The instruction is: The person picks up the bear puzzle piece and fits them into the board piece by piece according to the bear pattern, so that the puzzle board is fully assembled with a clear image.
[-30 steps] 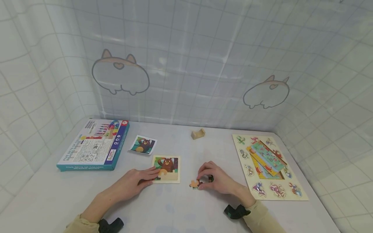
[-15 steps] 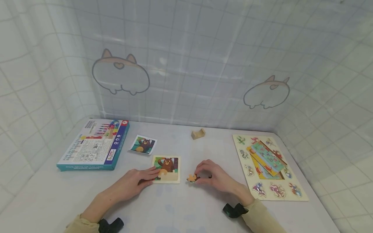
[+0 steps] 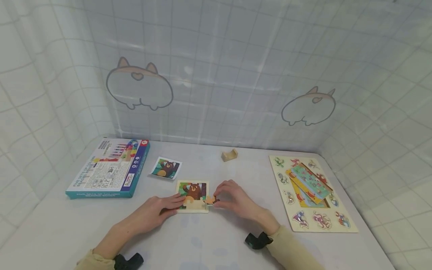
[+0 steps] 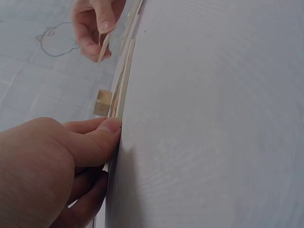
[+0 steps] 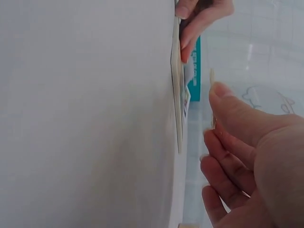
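Note:
A small square wooden jigsaw puzzle frame [image 3: 194,211] lies on the table, with a bear picture filling its upper part and bare wood below. My left hand [image 3: 156,211] holds it at the left side, fingers over the picture and thumb along the edge [image 4: 124,80]. Between thumb and fingers, my right hand [image 3: 236,200] pinches an orange-and-brown puzzle piece [image 3: 210,200]. That piece overlaps the frame's right border in the head view. From the right wrist it shows edge-on as a thin pale strip [image 5: 212,76], raised above the table.
A bear picture card [image 3: 166,168] lies behind the frame. At the left is a flat toy box [image 3: 108,168]; a small wooden block [image 3: 229,155] stands at the back. A wooden animal board [image 3: 281,191] bearing colourful cards lies at the right. A tiled-pattern curtain surrounds the table.
My right hand has lifted the puzzle piece and carried it left to the frame's right border. My left hand and the frame have stayed put.

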The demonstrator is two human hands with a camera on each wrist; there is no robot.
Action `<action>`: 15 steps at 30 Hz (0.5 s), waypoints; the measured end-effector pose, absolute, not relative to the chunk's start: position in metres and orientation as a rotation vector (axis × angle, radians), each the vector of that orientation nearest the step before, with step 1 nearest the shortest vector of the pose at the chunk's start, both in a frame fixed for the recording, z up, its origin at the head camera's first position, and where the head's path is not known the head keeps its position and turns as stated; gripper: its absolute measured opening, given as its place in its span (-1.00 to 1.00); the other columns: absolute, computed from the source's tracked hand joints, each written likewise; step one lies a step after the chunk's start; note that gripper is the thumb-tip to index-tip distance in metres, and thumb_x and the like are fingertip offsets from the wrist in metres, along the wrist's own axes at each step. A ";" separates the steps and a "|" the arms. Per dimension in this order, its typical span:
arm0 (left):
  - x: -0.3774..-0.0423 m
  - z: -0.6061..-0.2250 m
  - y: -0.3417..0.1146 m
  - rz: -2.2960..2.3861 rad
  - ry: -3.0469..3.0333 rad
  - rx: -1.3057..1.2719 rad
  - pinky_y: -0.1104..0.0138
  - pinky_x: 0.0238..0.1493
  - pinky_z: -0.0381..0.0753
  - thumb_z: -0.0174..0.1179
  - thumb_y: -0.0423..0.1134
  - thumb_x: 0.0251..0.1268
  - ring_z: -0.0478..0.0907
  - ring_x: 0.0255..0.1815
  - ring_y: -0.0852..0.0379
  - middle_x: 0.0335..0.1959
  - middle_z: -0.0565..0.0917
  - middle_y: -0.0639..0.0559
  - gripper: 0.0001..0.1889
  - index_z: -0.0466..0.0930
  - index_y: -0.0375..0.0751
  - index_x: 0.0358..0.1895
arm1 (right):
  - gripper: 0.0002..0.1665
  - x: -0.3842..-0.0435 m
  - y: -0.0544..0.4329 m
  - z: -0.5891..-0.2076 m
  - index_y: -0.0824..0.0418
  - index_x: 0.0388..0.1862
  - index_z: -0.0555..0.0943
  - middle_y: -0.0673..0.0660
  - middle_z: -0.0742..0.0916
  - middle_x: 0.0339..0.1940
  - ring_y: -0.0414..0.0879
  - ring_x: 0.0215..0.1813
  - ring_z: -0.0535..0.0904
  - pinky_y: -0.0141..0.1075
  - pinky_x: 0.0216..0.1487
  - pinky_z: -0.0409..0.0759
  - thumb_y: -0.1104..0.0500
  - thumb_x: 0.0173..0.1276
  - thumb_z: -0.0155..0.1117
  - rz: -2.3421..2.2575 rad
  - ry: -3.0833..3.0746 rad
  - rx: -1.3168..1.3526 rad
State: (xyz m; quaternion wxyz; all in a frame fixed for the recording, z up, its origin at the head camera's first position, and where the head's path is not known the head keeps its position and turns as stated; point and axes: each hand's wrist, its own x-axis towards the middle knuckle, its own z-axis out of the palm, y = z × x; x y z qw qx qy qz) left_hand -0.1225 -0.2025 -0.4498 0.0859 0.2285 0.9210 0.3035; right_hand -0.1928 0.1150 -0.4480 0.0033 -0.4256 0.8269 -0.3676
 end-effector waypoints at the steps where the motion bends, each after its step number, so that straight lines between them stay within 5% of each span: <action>1: -0.122 -0.449 -0.203 0.906 2.743 0.683 -0.11 0.31 0.49 0.19 -0.12 0.46 0.41 0.43 -0.08 0.40 0.48 0.10 -0.56 0.51 0.09 0.36 | -0.74 -0.193 0.112 -0.448 0.11 -0.13 0.70 -0.07 0.69 -0.11 -0.15 0.01 0.50 -0.27 0.08 0.55 0.09 0.23 0.51 -1.152 2.595 -1.332; 15: -0.122 -0.445 -0.202 0.911 2.741 0.679 -0.10 0.30 0.49 0.19 -0.16 0.45 0.41 0.42 -0.11 0.41 0.47 0.07 -0.57 0.52 0.08 0.35 | -0.71 -0.196 0.067 -0.447 0.15 -0.14 0.69 -0.01 0.70 -0.13 -0.08 -0.01 0.51 -0.31 0.07 0.52 0.06 0.22 0.52 -1.104 2.609 -1.361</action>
